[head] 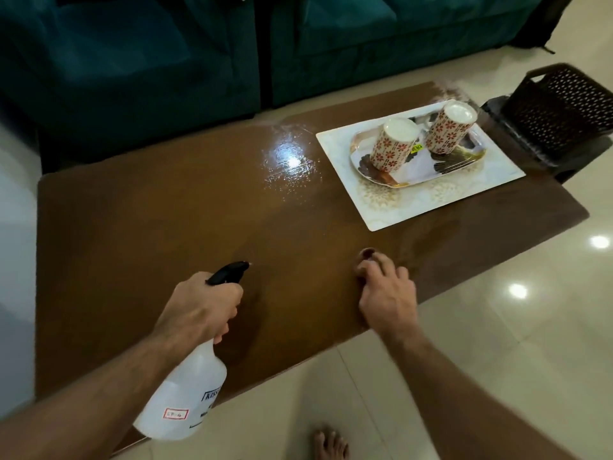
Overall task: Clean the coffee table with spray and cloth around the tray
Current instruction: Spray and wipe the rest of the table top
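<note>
My left hand (pixel 202 305) grips the neck of a translucent white spray bottle (pixel 185 390), its black trigger head (pixel 229 272) pointing over the brown coffee table (pixel 166 227). A wet, shiny sprayed patch (pixel 292 161) lies left of the white tray (pixel 431 200). On the tray sits a smaller patterned tray (pixel 374 174) with two red-flowered mugs (pixel 393 144) (pixel 449 127) upside down. My right hand (pixel 386 293) rests near the table's front edge, fingers curled on a small brown bunch (pixel 366 253) that looks like a cloth; it blends with the tabletop.
A dark teal sofa (pixel 149 61) runs along the table's far side. A dark perforated plastic stool or basket (pixel 560 107) stands at the table's right end. Glossy cream floor tiles (pixel 497 327) surround the table, and my bare foot (pixel 330 444) is at the bottom.
</note>
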